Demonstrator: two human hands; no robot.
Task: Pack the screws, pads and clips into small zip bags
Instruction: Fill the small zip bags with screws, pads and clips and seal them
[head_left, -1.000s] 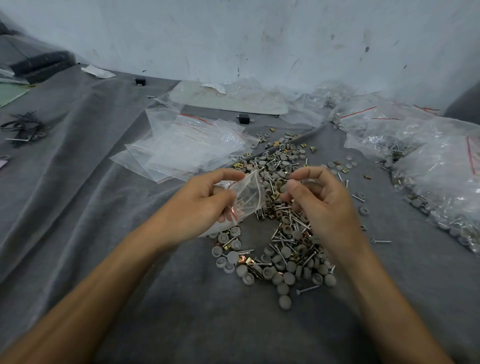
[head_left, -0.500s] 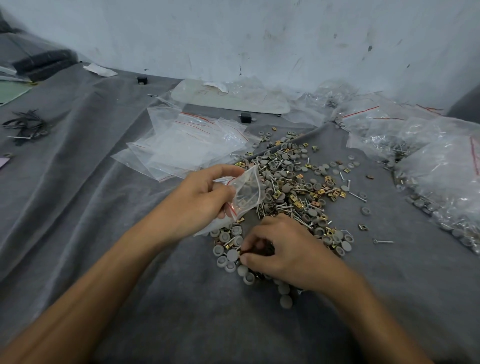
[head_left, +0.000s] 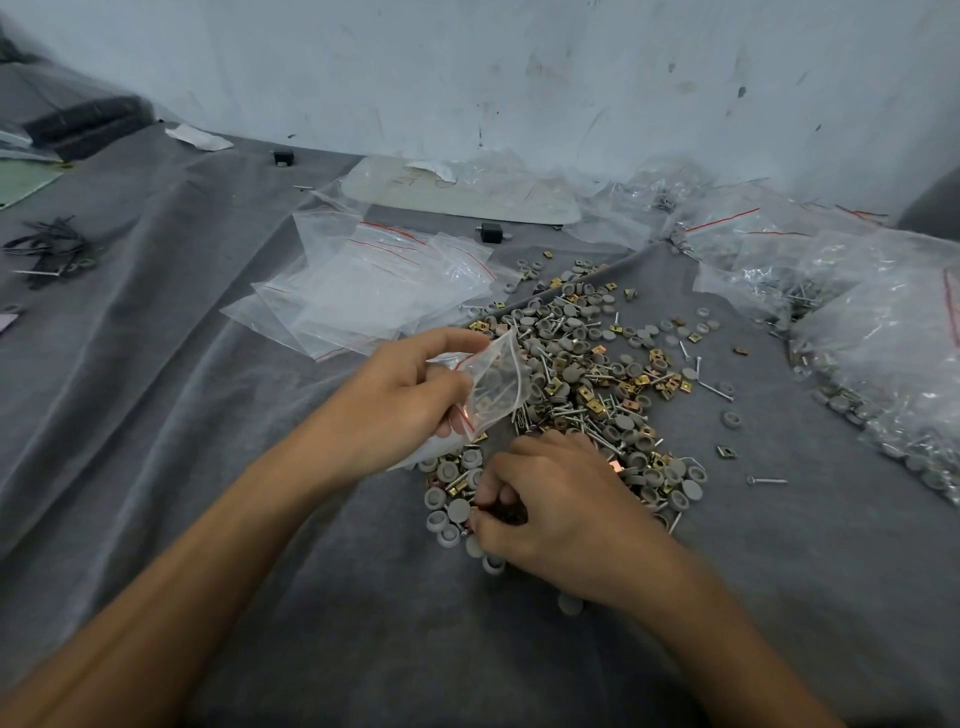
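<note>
My left hand (head_left: 400, 400) holds a small clear zip bag (head_left: 496, 384) with a red seal line, its mouth held open; a few screws and pads show inside it. A loose pile of grey round pads, silver screws and brass clips (head_left: 587, 384) covers the grey cloth ahead. My right hand (head_left: 561, 504) rests palm down on the near end of the pile, fingers curled and pinching at small parts by the grey pads (head_left: 449, 506). What it has between its fingertips is hidden.
A stack of empty zip bags (head_left: 374, 286) lies behind my left hand. Filled bags (head_left: 883, 332) are heaped at the right against the wall. Two small black blocks (head_left: 491, 232) and black ties (head_left: 52, 249) lie on the grey cloth (head_left: 156, 415).
My right hand came down from beside the bag's mouth to the near end of the pile and now picks there. The left hand keeps holding the bag in about the same place.
</note>
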